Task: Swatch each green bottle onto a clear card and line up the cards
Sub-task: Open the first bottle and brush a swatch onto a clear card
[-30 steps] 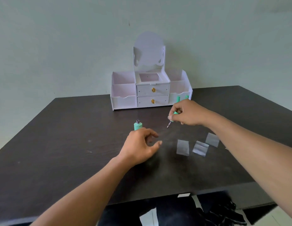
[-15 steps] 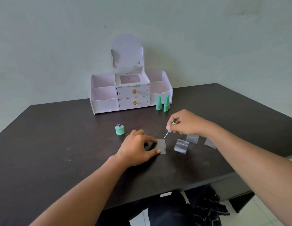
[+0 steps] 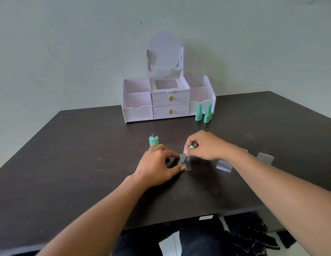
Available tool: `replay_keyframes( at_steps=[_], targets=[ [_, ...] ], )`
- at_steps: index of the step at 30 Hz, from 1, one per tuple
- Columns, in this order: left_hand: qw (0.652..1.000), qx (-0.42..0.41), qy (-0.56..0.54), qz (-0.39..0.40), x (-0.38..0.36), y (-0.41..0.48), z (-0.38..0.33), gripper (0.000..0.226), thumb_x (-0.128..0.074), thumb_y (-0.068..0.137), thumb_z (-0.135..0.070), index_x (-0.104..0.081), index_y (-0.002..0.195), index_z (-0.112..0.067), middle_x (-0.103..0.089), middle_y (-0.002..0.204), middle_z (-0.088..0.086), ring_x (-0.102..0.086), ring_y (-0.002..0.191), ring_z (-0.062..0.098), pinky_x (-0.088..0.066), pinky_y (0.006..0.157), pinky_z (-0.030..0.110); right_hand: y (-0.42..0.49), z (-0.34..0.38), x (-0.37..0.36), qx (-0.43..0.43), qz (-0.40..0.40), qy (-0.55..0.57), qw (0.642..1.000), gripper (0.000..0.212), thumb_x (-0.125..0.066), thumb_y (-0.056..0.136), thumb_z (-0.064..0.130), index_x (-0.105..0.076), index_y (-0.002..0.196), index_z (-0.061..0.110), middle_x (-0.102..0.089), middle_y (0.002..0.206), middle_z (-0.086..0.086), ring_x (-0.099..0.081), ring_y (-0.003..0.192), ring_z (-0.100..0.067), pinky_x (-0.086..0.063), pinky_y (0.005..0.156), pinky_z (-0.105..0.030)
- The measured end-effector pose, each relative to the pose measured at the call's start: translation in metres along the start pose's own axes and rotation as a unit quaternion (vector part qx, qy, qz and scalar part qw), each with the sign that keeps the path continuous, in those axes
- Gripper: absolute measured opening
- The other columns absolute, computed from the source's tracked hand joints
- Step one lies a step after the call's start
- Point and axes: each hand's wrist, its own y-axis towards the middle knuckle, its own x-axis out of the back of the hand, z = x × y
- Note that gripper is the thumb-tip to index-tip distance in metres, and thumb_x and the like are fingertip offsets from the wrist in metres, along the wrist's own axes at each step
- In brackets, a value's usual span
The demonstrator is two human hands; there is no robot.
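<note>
Green bottles (image 3: 203,114) three capped, one open bottle (image 3: 153,141)

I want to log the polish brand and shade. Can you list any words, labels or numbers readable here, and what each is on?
Nothing can be read.
Open green bottle: faint print on its front, too small and blurred to make out.
Capped green bottles by the white organizer: no label visible.
Clear card under the brush: only a dark polish stroke, no writing.
</note>
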Motion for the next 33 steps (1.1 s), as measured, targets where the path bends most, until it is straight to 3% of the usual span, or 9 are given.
replay_keyframes(
  at_steps=[6, 10, 20, 24, 33],
  targets=[
    [1.0, -0.001, 0.006, 0.005, 0.003, -0.003, 0.003, 0.052, -0.064, 0.077, -0.07, -0.069, 0.117, -0.038, -0.053, 0.096, -0.012, -0.048, 0.096, 0.013, -0.049, 0.088, 0.039, 0.001, -0.001, 0.011, -0.004, -0.036, 0.014, 0.999, 0.005, -0.075, 0.082, 0.028, -0.078, 0.08, 0.024, -0.077, 0.086, -0.002, -0.07, 0.082, -0.02, -0.055, 0.075, -0.032],
    [1.0, 0.001, 0.02, 0.007, 0.014, -0.013, 0.014, 0.053, -0.061, 0.076, -0.073, -0.07, 0.115, -0.039, -0.053, 0.094, -0.012, -0.047, 0.094, 0.013, -0.049, 0.085, 0.037, 0.006, 0.018, 0.018, 0.02, -0.035, 0.053, 0.998, 0.006, -0.074, 0.086, 0.026, -0.078, 0.083, 0.022, -0.071, 0.074, -0.002, -0.055, 0.063, -0.011, -0.044, 0.062, -0.024],
    [0.992, 0.101, 0.07, 0.008, 0.082, -0.068, 0.092, 0.046, -0.065, 0.076, -0.068, -0.072, 0.111, -0.038, -0.058, 0.097, -0.016, -0.052, 0.097, 0.015, -0.05, 0.089, 0.038, 0.042, 0.106, -0.017, 0.117, 0.005, 0.022, 0.993, 0.007, -0.075, 0.086, 0.026, -0.077, 0.082, 0.021, -0.051, 0.059, 0.011, -0.044, 0.053, -0.005, -0.033, 0.053, -0.018],
    [0.987, 0.135, 0.089, 0.011, 0.103, -0.081, 0.113, 0.046, -0.069, 0.077, -0.065, -0.074, 0.112, -0.035, -0.064, 0.108, -0.016, -0.056, 0.104, 0.014, -0.047, 0.092, 0.031, 0.054, 0.13, -0.031, 0.138, 0.021, 0.009, 0.99, 0.006, -0.074, 0.086, 0.026, -0.076, 0.082, 0.022, -0.051, 0.062, 0.01, -0.045, 0.055, -0.006, -0.034, 0.054, -0.019],
    [0.983, 0.17, 0.063, 0.007, 0.118, -0.086, 0.114, 0.037, -0.07, 0.082, -0.052, -0.074, 0.113, -0.031, -0.073, 0.112, -0.014, -0.064, 0.106, 0.011, -0.049, 0.094, 0.026, 0.068, 0.143, -0.044, 0.149, 0.033, 0.001, 0.988, 0.007, -0.074, 0.085, 0.027, -0.075, 0.078, 0.025, -0.054, 0.064, 0.01, -0.048, 0.058, -0.007, -0.037, 0.059, -0.022]
  ],
)
